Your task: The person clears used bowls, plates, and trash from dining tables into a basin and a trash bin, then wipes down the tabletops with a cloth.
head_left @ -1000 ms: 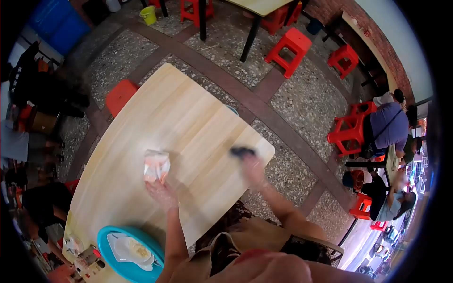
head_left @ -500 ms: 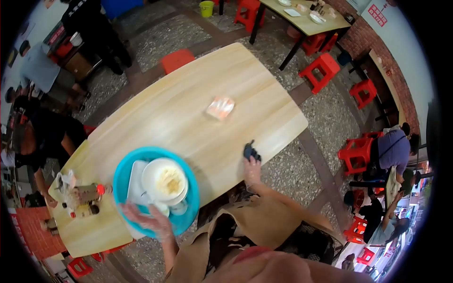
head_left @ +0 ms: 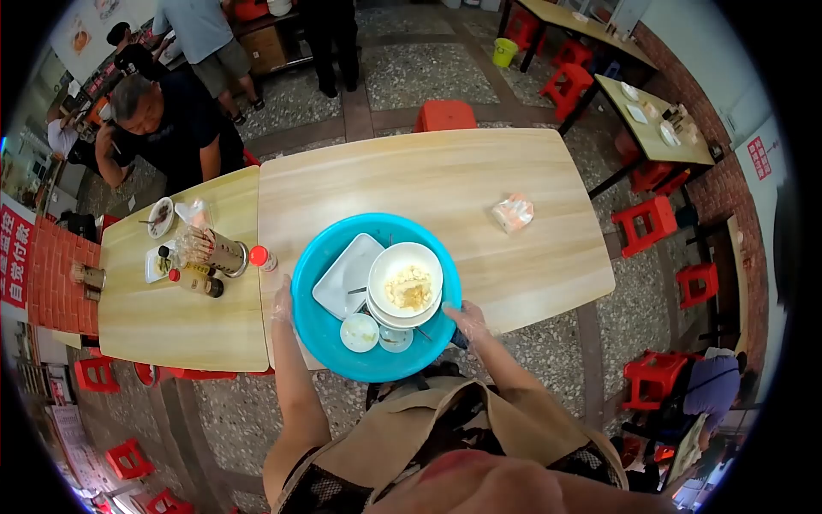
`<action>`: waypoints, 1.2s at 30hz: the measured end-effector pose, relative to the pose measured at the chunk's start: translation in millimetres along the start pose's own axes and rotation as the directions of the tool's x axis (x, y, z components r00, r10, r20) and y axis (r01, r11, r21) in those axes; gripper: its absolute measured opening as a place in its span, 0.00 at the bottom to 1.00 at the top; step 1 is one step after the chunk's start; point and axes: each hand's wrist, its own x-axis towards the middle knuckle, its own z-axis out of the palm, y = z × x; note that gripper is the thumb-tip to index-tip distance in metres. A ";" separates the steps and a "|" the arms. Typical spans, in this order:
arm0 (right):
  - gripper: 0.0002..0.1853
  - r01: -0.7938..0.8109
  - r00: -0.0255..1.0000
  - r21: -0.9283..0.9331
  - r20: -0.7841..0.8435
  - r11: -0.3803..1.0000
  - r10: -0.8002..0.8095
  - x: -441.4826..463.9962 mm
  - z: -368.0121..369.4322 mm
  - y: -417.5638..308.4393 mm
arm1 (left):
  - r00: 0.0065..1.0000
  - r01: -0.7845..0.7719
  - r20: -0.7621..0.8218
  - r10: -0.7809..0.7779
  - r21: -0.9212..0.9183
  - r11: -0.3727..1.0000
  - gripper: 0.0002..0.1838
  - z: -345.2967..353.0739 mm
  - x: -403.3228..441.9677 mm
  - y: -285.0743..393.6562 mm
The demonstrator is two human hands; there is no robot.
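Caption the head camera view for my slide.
Left hand and right hand grip a blue basin of used dishes beside a wooden table.

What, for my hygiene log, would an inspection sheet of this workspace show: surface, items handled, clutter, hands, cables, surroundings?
Surface: pale wood-look tabletop, no spill made out.
Job's things: blue basin at the near edge, holding a white bowl with food scraps, a white tray and small dishes.
Clutter: crumpled packet on the tabletop; sauce bottles and a red-capped jar to the left.
Hands: left hand and right hand at opposite sides of the basin; something dark under the right, partly hidden.
Cables: nothing seen.
Surroundings: person in dark clothes at the adjoining table; red stools around.
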 end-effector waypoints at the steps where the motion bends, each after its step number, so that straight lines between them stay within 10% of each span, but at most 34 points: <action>1: 0.21 0.005 1.000 0.008 0.001 1.000 -0.005 -1.0 0.3 1.3 | 0.996 0.084 0.009 -0.084 -0.061 0.995 0.25 3.7 -11.3 17.0; 4: 0.20 0.137 0.990 -0.020 0.050 0.990 -0.136 0.4 -4.2 15.9 | 0.908 -0.413 0.137 0.396 0.132 0.901 0.25 -0.8 40.1 -9.4; 13: 0.16 0.165 0.976 0.049 -0.152 0.985 -0.156 -33.3 -127.8 76.2 | 0.814 -0.575 0.149 0.561 0.331 0.748 0.20 138.7 -41.5 6.6; 20: 0.17 0.112 0.951 0.119 -0.302 0.987 -0.072 -92.1 -295.7 98.9 | 0.804 -0.589 0.427 0.415 0.466 0.661 0.21 303.4 -135.6 -27.6; 22: 0.17 0.097 0.938 0.130 -0.344 0.987 -0.046 -102.0 -376.8 81.8 | 0.883 -0.362 0.371 0.288 0.147 0.920 0.24 379.3 -190.7 -25.6; 28: 0.17 0.030 0.852 0.189 -0.518 0.982 0.074 -127.1 -563.8 79.0 | 0.913 -0.285 0.373 0.168 0.287 0.915 0.27 567.0 -274.2 -29.7; 32: 0.14 0.228 0.812 0.253 -0.583 0.940 -0.040 -126.0 -689.2 65.0 | 0.683 -0.544 0.657 0.320 0.166 0.822 0.23 711.9 -307.8 -11.7; 33: 0.15 0.211 0.805 0.307 -0.593 0.928 0.013 -120.5 -716.0 59.4 | 0.430 -0.487 0.783 0.450 -0.219 0.846 0.23 748.2 -304.7 -30.7; 34: 0.14 0.188 0.756 0.225 -0.654 0.956 0.006 -110.3 -746.8 53.8 | 0.349 -0.754 0.864 0.363 0.029 0.656 0.23 786.5 -274.3 -29.7; 36: 0.16 0.176 0.763 0.472 -0.620 0.864 0.183 -97.7 -803.4 38.9 | 0.390 -0.742 0.834 0.391 0.033 0.670 0.21 888.9 -252.4 -52.2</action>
